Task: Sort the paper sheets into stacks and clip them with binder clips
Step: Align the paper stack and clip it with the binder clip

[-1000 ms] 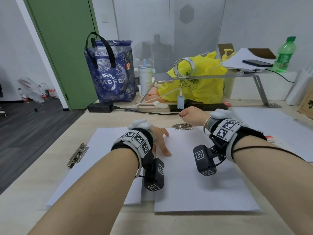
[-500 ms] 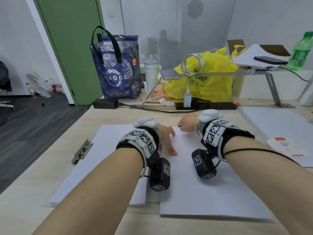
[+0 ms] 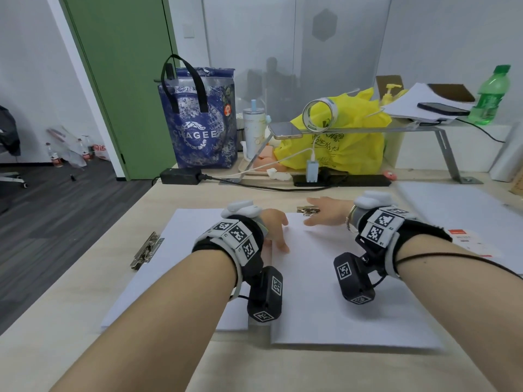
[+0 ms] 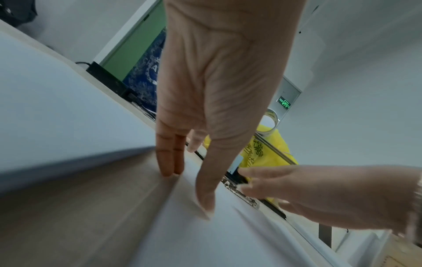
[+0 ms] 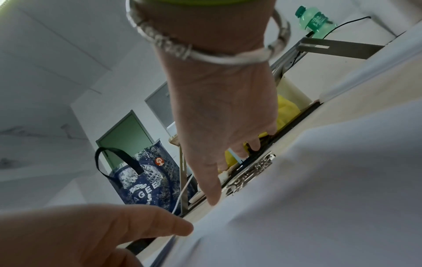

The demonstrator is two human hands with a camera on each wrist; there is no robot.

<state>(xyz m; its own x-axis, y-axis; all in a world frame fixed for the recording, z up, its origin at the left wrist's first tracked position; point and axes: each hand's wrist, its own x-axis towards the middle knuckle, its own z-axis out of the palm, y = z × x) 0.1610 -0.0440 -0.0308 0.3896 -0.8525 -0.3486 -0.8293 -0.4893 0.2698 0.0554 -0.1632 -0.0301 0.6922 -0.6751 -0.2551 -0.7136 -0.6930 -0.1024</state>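
right hand (image 3: 325,212) lies with fingers straight and apart, holding nothing, fingertips touching the clip (image 3: 308,210) at the far edge of the right stack (image 3: 339,292); the clip's long axis runs along that edge, and this hand is the nearer one. left hand (image 3: 273,224) is also flat, fingers straight, pressing the stack's left edge beside the left stack (image 3: 181,250), whose own clip (image 3: 145,250) sits on its left edge. the right wrist view alone shows the clip (image 5: 251,173) lying against the paper edge on the tabletop (image 3: 70,321), judged not yet clamped.
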